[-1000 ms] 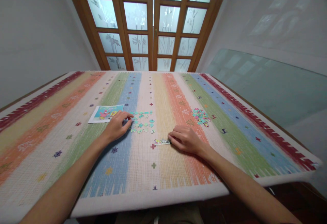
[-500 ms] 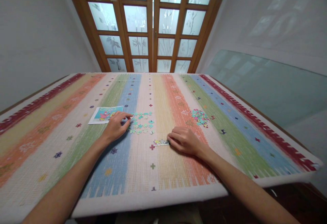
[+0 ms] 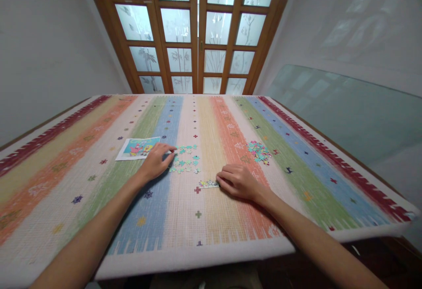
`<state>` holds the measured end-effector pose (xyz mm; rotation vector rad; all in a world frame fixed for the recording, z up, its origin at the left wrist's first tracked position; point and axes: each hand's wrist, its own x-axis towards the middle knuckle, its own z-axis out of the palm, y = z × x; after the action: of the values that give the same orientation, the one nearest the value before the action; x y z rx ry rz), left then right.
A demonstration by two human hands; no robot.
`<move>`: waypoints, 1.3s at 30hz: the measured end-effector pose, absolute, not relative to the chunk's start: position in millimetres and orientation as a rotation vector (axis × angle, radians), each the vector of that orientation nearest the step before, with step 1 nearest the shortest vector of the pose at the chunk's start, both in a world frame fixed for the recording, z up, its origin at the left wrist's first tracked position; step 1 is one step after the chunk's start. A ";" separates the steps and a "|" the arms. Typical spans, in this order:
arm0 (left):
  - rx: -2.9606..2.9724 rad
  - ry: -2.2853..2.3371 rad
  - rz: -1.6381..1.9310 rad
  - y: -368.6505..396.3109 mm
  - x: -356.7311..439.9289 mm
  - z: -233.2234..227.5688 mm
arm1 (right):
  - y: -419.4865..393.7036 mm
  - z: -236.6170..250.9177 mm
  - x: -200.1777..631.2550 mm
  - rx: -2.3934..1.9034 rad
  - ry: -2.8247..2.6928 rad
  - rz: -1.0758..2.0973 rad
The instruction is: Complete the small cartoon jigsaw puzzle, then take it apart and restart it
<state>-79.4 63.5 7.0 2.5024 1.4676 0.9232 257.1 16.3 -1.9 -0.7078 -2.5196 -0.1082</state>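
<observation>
1. Left hand point(image 3: 157, 162) lies palm down on the striped cloth point(image 3: 99, 183), fingers curled together, tips at the left edge of the loose teal pieces point(image 3: 185, 160); it looks to pinch one small piece, but it's too small to be sure.
2. Teal pieces: small flat jigsaw bits, mostly turquoise with pale flecks, scattered face up on the blue and cream stripes, just right of the left hand.
3. Right hand point(image 3: 238, 181) rests on the orange stripe, fingers bent and close together, fingertips touching the right end of the joined strip point(image 3: 209, 184).
4. Joined strip: short row of linked pieces, whitish with yellow and pink marks, lying flat on the cream stripe.
5. Reference picture point(image 3: 139, 148), a cartoon print, lies flat just left of the left hand.
6. Second pile point(image 3: 259, 151) of mixed-colour pieces sits beyond the right hand, well apart.
</observation>
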 end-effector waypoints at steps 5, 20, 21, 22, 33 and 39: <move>2.611 1.308 0.755 59.2 -53.9 -2.2 | 16.6 -2.8 256.5 -0.713 -2.501 -0.098; 2.655 1.364 0.676 60.3 -41.5 -3.4 | 16.0 -1.9 256.4 -0.738 -2.516 -0.076; 2.651 1.367 0.673 60.5 -40.9 -3.6 | 16.0 -2.0 256.4 -0.737 -2.516 -0.075; 2.644 1.369 0.676 60.5 -40.5 -3.8 | 16.0 -2.0 256.4 -0.734 -2.516 -0.075; 2.613 1.394 0.674 59.5 -37.5 -2.8 | 16.8 -3.2 256.4 -0.713 -2.510 -0.091; 2.637 1.362 0.665 59.5 -36.7 -2.2 | 16.8 -2.7 256.6 -0.714 -2.510 -0.078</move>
<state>-36.7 59.5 -2.2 2.6374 1.3620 0.6645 256.6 16.8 -2.7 -0.7136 -2.5100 -0.0779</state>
